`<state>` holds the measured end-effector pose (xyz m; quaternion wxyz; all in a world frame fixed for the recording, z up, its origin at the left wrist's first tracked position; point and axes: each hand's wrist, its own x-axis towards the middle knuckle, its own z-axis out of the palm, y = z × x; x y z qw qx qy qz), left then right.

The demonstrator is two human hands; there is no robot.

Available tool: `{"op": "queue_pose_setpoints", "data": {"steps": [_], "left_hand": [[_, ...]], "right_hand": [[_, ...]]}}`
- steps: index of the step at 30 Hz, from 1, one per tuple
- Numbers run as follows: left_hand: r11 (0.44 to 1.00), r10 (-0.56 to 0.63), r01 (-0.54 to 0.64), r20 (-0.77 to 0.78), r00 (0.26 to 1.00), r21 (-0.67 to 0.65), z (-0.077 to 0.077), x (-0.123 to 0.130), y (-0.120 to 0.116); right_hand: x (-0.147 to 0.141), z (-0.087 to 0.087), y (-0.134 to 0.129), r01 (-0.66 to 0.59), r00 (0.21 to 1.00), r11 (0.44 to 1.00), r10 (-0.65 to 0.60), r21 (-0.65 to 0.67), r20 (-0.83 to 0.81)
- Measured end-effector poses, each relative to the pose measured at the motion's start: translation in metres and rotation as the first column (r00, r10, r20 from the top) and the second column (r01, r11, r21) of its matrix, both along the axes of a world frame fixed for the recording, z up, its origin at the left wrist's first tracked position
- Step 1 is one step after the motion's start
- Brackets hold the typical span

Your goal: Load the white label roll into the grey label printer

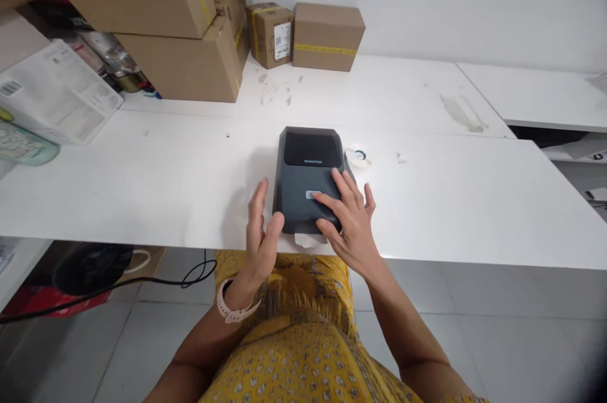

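Note:
A dark grey label printer (pixel 296 213) with a glossy black top panel sits near the front edge of the white table. Its pale button (pixel 313 195) lies under the index fingertip of my right hand (pixel 349 226), whose fingers are spread over the printer's right side. White paper (pixel 310 240) sticks out from the printer's front. My left hand (pixel 260 241) is held upright beside the printer's front left corner, fingers apart and holding nothing. A small white roll (pixel 359 157) lies against the printer's right side, partly hidden by it.
Large cardboard boxes (pixel 184 68) are stacked at the back left, and two smaller taped boxes (pixel 329 36) stand against the wall. A white printed carton (pixel 61 93) and a green bottle (pixel 28 143) are at the far left. Below the table, a black cable (pixel 156 279) hangs.

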<state>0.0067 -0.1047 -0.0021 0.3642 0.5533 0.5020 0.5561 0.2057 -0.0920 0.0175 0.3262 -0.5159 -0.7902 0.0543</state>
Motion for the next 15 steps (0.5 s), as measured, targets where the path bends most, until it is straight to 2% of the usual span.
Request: {"op": "queue_pose_setpoints", "data": {"steps": [3, 6, 8, 11, 13, 15], "left_hand": [[0.998, -0.048, 0.05, 0.04, 0.998, -0.046, -0.003, 0.004, -0.002], [0.999, -0.009, 0.006, 0.055, 0.998, 0.051, 0.003, 0.004, 0.007], [0.991, -0.016, -0.002, 0.133, 0.991, 0.135, 0.011, 0.001, 0.023], [0.977, -0.033, -0.028, 0.28, 0.96, 0.211, 0.022, -0.005, 0.06], [0.98, 0.013, -0.073, 0.303, 0.953, 0.187, 0.023, -0.009, 0.086], [0.994, -0.03, 0.005, 0.223, 0.974, 0.112, 0.017, -0.012, 0.107]], "right_hand": [[0.008, -0.009, -0.011, 0.025, 0.98, 0.998, -0.037, -0.064, -0.195], [0.011, -0.005, -0.014, 0.008, 0.941, 0.998, -0.029, -0.064, -0.337], [0.012, 0.006, -0.007, -0.005, 0.922, 0.999, -0.011, -0.04, -0.386], [0.011, 0.03, 0.018, -0.008, 0.924, 0.999, 0.028, 0.053, -0.382], [0.008, 0.047, 0.043, 0.031, 0.947, 0.989, 0.016, 0.142, -0.32], [0.004, 0.063, 0.072, 0.102, 0.968, 0.97, -0.045, 0.222, -0.247]]}}
